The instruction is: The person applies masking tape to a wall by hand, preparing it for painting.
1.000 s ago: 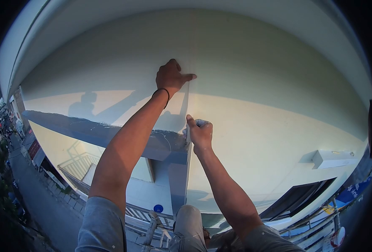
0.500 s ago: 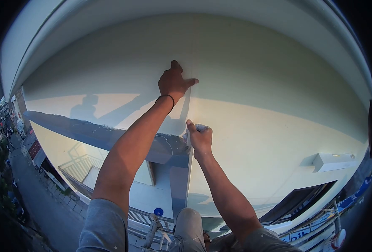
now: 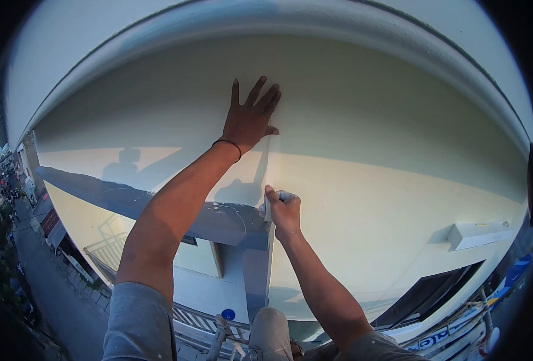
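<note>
My left hand, with a dark band at the wrist, lies against the pale upper wall, its fingers spread near a vertical line where two wall tones meet. Lower down, my right hand is closed at the wall corner, just above the grey-painted band. Its fingers wrap round a thin whitish piece, whose full shape I cannot make out. Pale smears mark the back of the fingers.
A white box-like fixture juts from the wall at the right, above a dark window. Below are a balcony railing, a blue round object and wooden poles. A street runs far down at the left.
My left hand has opened from a pointing shape to spread fingers flat on the wall. My right hand stays closed at the corner. The view has tilted slightly upward.
</note>
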A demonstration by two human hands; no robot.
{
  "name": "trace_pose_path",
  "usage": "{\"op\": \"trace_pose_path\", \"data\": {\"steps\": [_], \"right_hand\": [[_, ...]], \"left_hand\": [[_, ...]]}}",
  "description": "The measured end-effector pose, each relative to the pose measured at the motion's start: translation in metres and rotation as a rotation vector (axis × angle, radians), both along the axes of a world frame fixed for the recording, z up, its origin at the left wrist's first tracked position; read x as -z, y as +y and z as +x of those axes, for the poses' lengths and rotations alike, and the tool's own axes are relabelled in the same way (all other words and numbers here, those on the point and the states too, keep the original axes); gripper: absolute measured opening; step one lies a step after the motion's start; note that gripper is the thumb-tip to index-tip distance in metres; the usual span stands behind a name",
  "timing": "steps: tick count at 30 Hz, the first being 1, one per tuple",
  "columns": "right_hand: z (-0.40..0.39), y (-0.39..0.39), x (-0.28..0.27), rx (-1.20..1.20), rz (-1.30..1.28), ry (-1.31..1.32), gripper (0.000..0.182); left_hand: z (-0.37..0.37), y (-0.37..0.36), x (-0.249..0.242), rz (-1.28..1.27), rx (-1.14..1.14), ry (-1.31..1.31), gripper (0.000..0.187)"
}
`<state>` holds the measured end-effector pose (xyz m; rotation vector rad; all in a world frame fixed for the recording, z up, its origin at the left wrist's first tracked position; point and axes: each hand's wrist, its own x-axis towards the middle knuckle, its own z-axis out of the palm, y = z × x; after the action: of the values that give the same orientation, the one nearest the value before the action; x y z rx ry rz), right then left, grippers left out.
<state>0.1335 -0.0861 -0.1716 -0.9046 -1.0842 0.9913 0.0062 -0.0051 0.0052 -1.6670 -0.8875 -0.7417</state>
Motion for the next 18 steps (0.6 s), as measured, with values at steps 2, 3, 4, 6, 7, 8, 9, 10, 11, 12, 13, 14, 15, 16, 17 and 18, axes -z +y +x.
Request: {"op": "trace_pose_path", "data": {"steps": [2,3,4,6,7,8,9,10,11,12,13,14,15,16,17,18], "right_hand": [[0.000,0.001,0.001,-0.012,-0.014,0.000,0.039],[0.000,0.001,0.001,-0.010,-0.012,0.009,0.040],[-0.001,0.000,0.000,-0.008,-0.011,0.016,0.041],[-0.001,0.001,0.001,-0.015,-0.008,0.012,0.041],[0.000,0.002,0.003,-0.021,-0.004,0.000,0.040],[0.001,0.003,0.004,-0.025,0.001,-0.012,0.040],[0.002,0.004,0.004,-0.028,0.003,-0.006,0.039],[0.001,0.004,0.005,-0.031,0.002,-0.001,0.038],[0.001,0.003,0.008,-0.036,-0.003,0.004,0.037],[0.001,0.002,0.012,-0.043,-0.016,-0.019,0.036],[0.002,0.001,0.014,-0.051,-0.026,-0.040,0.035],[0.002,0.000,0.017,-0.059,-0.035,-0.063,0.034],[0.001,-0.002,0.021,-0.066,-0.049,-0.072,0.032],[0.000,-0.004,0.024,-0.073,-0.061,-0.084,0.030],[-0.002,-0.007,0.027,-0.082,-0.074,-0.094,0.029],[-0.004,-0.010,0.032,-0.093,-0.050,-0.083,0.027]], "left_hand": [[0.001,-0.002,-0.005,-0.015,-0.015,-0.008,0.110],[0.002,-0.004,-0.011,-0.044,-0.031,0.010,0.116],[0.003,-0.007,-0.019,-0.072,-0.047,0.026,0.122],[0.006,-0.014,-0.037,-0.112,-0.118,0.041,0.132],[0.011,-0.016,-0.047,-0.121,-0.171,0.042,0.137],[0.015,-0.019,-0.054,-0.129,-0.223,0.041,0.142],[0.018,-0.017,-0.059,-0.133,-0.235,0.029,0.145],[0.020,-0.016,-0.062,-0.139,-0.247,0.017,0.147],[0.022,-0.016,-0.060,-0.150,-0.262,0.006,0.150],[0.019,-0.014,-0.054,-0.167,-0.220,-0.019,0.151],[0.015,-0.013,-0.049,-0.182,-0.179,-0.043,0.152],[0.011,-0.012,-0.045,-0.196,-0.138,-0.069,0.154],[0.008,-0.012,-0.038,-0.212,-0.142,-0.048,0.153],[0.004,-0.014,-0.029,-0.226,-0.147,-0.030,0.152],[0.001,-0.017,-0.019,-0.242,-0.152,-0.010,0.151],[-0.001,-0.019,-0.007,-0.258,-0.122,0.000,0.151]]}}
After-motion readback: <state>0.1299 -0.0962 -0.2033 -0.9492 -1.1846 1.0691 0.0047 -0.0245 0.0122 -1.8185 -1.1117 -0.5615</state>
